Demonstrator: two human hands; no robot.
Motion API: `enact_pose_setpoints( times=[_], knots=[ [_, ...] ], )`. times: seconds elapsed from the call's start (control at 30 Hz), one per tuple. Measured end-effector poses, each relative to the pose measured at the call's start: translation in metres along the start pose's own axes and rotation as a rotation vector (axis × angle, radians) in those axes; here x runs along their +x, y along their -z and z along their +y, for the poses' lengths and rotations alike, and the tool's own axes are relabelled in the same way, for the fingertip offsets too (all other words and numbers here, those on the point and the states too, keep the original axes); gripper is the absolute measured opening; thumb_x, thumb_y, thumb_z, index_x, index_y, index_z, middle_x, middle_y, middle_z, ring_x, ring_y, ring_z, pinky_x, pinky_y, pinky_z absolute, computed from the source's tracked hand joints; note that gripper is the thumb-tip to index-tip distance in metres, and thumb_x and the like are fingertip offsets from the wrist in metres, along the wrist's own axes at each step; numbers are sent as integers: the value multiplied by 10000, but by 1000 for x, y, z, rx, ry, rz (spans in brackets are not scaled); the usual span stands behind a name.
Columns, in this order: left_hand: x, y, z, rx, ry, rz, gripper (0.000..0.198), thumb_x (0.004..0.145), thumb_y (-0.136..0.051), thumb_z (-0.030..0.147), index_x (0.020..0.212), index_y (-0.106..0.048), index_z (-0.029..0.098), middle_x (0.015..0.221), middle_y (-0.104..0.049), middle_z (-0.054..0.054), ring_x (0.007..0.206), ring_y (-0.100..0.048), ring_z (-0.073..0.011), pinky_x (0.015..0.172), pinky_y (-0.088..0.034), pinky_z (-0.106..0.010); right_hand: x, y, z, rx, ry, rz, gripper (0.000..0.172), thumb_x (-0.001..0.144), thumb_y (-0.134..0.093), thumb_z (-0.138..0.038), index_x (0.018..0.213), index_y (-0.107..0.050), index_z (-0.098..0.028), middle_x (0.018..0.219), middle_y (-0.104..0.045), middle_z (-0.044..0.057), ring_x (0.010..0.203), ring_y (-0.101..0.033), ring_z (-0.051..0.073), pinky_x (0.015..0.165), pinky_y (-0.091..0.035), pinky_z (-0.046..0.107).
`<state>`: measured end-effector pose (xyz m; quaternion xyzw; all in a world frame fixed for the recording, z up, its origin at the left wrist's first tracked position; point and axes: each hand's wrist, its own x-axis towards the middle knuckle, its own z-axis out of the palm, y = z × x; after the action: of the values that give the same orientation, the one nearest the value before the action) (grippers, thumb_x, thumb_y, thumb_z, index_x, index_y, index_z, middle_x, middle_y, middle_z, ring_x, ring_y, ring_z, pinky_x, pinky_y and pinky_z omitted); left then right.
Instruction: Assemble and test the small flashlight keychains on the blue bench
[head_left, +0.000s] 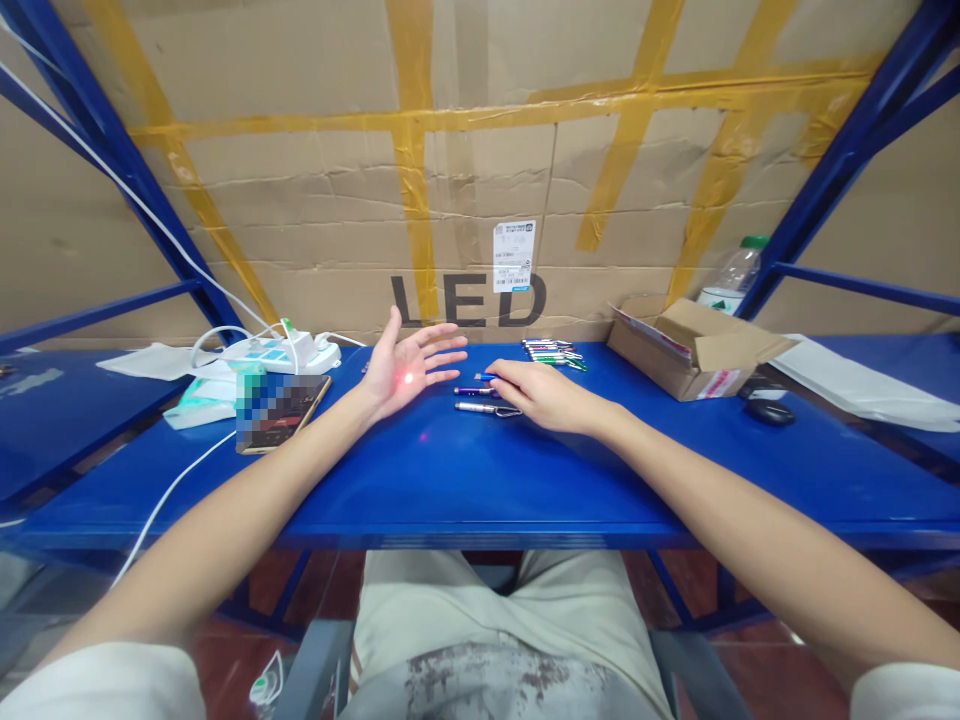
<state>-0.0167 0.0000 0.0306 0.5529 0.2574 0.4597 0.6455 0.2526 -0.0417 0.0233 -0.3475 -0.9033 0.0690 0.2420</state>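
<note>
**A blue pen pointed at an open palm**

On the counter point(480, 480), with the cardboard box point(649, 352) as landmark, the right hand point(546, 393) is to the box's left. Its grip is narrow, closed on a blue pen point(485, 377) whose free end points away from the box, towards the left hand point(397, 372). That hand, farther left of the box, holds nothing: its grip is wide, palm turned up. A red spot point(407, 378) shines on the palm, so the palm seems to serve as a screen and the pen is probably the light's source.

A purple pen point(469, 392) and a silver pen point(472, 407) lie left of the box, roughly parallel, partly hidden by the right fingers, perhaps set there for easy reach. The row of pens point(553, 352), nearer the box's left side, looks grouped to keep it apart from these.

The box has its flaps up; they hide most of the inside, so its contents cannot be told. Behind it, to the right, stands a clear bottle point(739, 272) with a green cap; whether it holds liquid is unclear.
</note>
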Motion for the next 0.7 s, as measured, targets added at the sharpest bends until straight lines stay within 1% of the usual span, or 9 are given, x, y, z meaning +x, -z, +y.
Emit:
enact_pose_setpoints(
  times=[0.23,0.47,0.63,0.7],
  knots=[
    [-1,-1,1,2,9,-13,931,969,-356,927,1375,-727,175,1519,-683,-204,1439,-620,-415,1087,-587,-531,0,-1,1,9,-12,-4,277,1163,-406,-367,1181,-637,-215,1135,-755,114,1015,-708,275,910,-502,387],
    [-1,-1,1,7,10,-7,954,961,-344,941,1378,-726,173,1504,-693,-207,1427,-626,-414,1071,-593,-525,0,0,0,-4,5,-10,286,1158,-411,-372,1144,-658,-228,1102,-761,100,986,-702,274,895,-506,386],
    [1,-1,0,13,16,-15,972,954,-321,961,1359,-733,179,1471,-712,-204,1401,-643,-405,1059,-590,-522,0,0,0,-5,11,-20,301,1159,-403,-379,1128,-659,-224,1099,-765,103,965,-699,270,886,-509,388],
    [3,1,-3,46,17,-8,967,951,-328,965,1339,-742,182,1444,-725,-204,1366,-662,-400,1041,-591,-514,0,0,1,-3,10,-15,301,1161,-404,-383,1137,-661,-227,1105,-767,103,985,-703,272,903,-516,393]
  ],
)
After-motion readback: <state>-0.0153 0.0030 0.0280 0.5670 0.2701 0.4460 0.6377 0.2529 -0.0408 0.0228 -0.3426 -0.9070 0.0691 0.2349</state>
